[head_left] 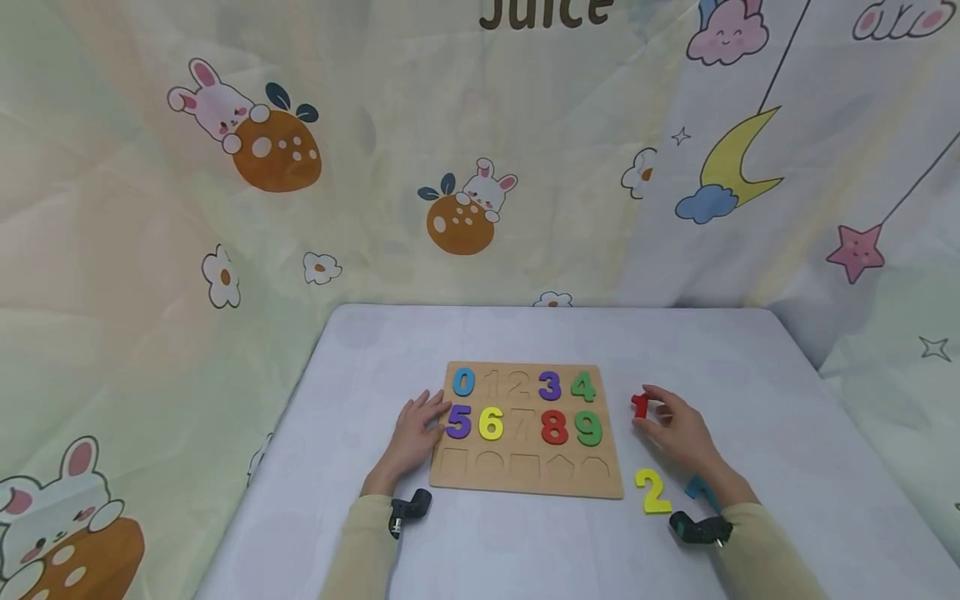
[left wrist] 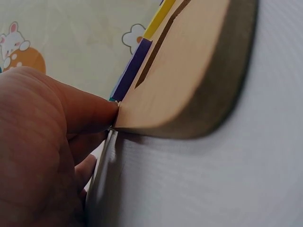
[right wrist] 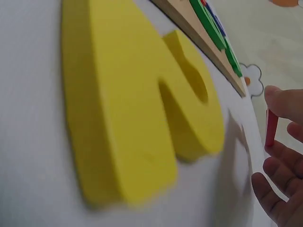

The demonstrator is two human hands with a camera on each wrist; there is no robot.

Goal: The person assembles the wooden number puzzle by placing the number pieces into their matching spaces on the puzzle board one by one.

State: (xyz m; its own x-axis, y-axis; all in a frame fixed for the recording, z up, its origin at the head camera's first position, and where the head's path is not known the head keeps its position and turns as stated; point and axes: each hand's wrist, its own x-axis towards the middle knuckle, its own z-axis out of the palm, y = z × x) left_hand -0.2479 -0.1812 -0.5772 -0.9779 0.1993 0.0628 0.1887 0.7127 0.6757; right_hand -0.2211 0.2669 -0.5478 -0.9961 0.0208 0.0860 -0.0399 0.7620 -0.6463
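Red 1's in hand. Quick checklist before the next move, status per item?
1. Red 1 held: ok, pinched in the right hand.
2. Number 1 slot free: ok, unfilled.
3. Left hand at the board: ok, touching its left edge.
4. Yellow 2 placed: not ok, lying on the table right of the board.
5. Blue piece clear of the right wrist: cannot tell, partly hidden.
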